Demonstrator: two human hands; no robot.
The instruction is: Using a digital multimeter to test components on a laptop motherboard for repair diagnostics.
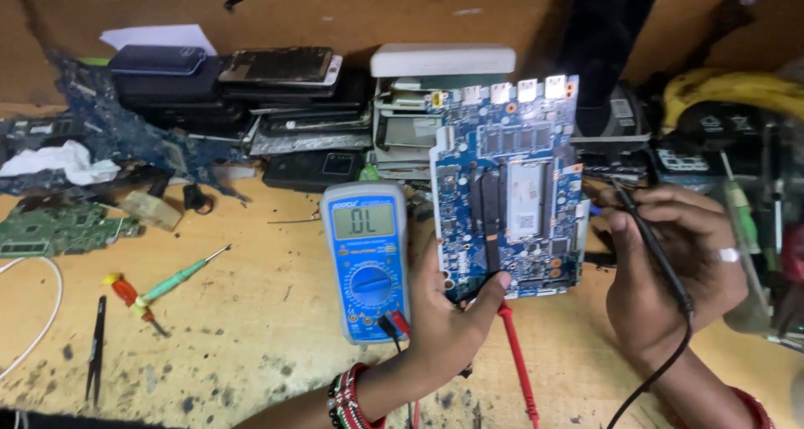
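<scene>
The left hand (448, 320) props up the blue circuit board (508, 186), standing it near upright on the wooden desk (251, 320), fingers (494, 285) clenched on its lower left edge. Over on the other side, the right hand (670, 274) sits beside the board's right edge, fingers wrapped around a black probe (649, 236), its tip angled up towards the board and its black lead running down past the wrist. A red probe (517, 358) lies on the desk just below the board, next to the left hand. Just left of the board lies the blue multimeter (365, 262), screen lit, red and black leads plugged in at the bottom. Further left lie a green screwdriver (180, 280), a red-handled one (127, 295) and black tweezers (97, 349). Behind it all, a stack of old devices (251, 102).
</scene>
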